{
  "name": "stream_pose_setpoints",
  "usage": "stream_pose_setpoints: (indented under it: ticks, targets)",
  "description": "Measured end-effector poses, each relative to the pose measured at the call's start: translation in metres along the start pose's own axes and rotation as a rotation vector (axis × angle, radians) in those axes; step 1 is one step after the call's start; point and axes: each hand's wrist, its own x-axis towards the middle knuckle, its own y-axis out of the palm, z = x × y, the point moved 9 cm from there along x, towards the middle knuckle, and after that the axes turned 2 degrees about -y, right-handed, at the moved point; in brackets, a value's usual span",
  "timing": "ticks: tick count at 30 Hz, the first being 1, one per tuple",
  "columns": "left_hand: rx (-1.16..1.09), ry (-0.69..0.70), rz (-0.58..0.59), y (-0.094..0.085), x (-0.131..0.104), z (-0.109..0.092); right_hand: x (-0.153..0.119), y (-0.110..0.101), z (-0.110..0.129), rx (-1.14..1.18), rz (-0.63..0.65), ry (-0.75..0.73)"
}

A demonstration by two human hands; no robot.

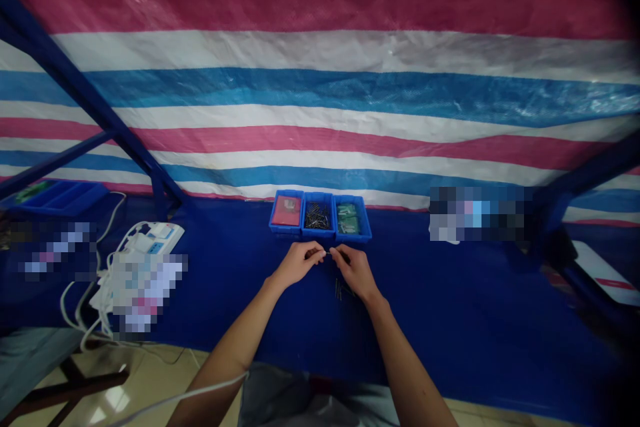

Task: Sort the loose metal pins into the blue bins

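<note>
My left hand [304, 260] and my right hand [353, 267] meet just in front of three blue bins. Both are closed in a pinch, with a small thin piece [327, 253] between their fingertips; its exact kind is too small to tell. Beneath my right hand, several thin dark screws [339, 289] lie on the blue table. Many similar screws [317, 215] fill the middle bin [319, 235]. The left bin [286, 231] holds something flat and red [287, 211]. In the right bin [354, 237] are small pale pieces on green [348, 219].
A white power strip [159, 238] with tangled cables [103, 303] lies at the left. Farther left stands a blue divided tray [63, 197]. Blue frame bars [95, 107] rise at both sides, before a striped sheet [320, 100]. A white box [603, 272] is at the far right.
</note>
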Motion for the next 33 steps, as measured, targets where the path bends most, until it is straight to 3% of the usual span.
stream_pose_setpoints:
  ticks: [11, 27, 30, 33]
  targets:
    - [0.009, 0.001, -0.007, -0.002, 0.000, -0.002, -0.002, 0.000, -0.003, 0.085, -0.012, 0.029]
    - [-0.019, -0.008, -0.016, 0.000, 0.000, -0.001, -0.001, 0.001, -0.001, 0.002, -0.005, -0.011]
    - [-0.017, 0.013, -0.083, -0.007, -0.003, -0.006, -0.002, -0.001, -0.007, 0.017, -0.022, 0.020]
    - [0.034, 0.015, -0.282, -0.031, -0.008, -0.009, -0.002, -0.010, -0.011, 0.094, -0.084, 0.088]
